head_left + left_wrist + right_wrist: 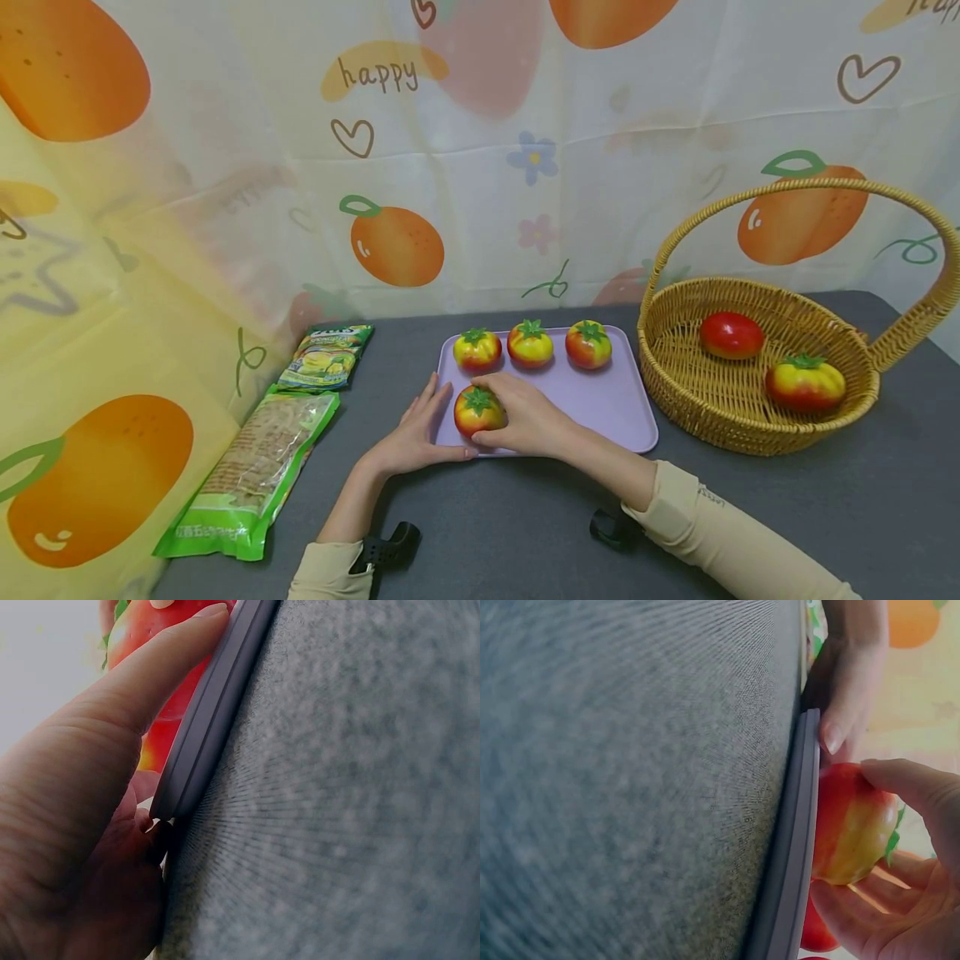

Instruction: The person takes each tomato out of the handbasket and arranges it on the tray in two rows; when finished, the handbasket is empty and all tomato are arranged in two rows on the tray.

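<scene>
My right hand (pixel 531 417) grips a red-and-yellow tomato (pixel 477 411) with a green leafy top, thumb and fingers on opposite sides of it. That tomato is at the front left of a lilac tray (pixel 581 408). Around the tray's front left corner, my left hand (pixel 408 437) is spread, its thumb (pixel 150 690) straight along the rim in the left wrist view. Along the tray's back edge stand three similar tomatoes, one at the left (pixel 477 350), one in the middle (pixel 530 345) and one at the right (pixel 588 345). In the right wrist view the gripped tomato (pixel 851 825) sits low against the tray wall.
Right of the tray stands a wicker basket (pixel 720 425) with a tall handle, holding a smooth red fruit (pixel 732 336) and another red-and-yellow tomato (pixel 806 384). At the left lie a green snack packet (pixel 324 358) and a long green-edged bag (pixel 251 467). A printed curtain (pixel 465 183) hangs behind the table.
</scene>
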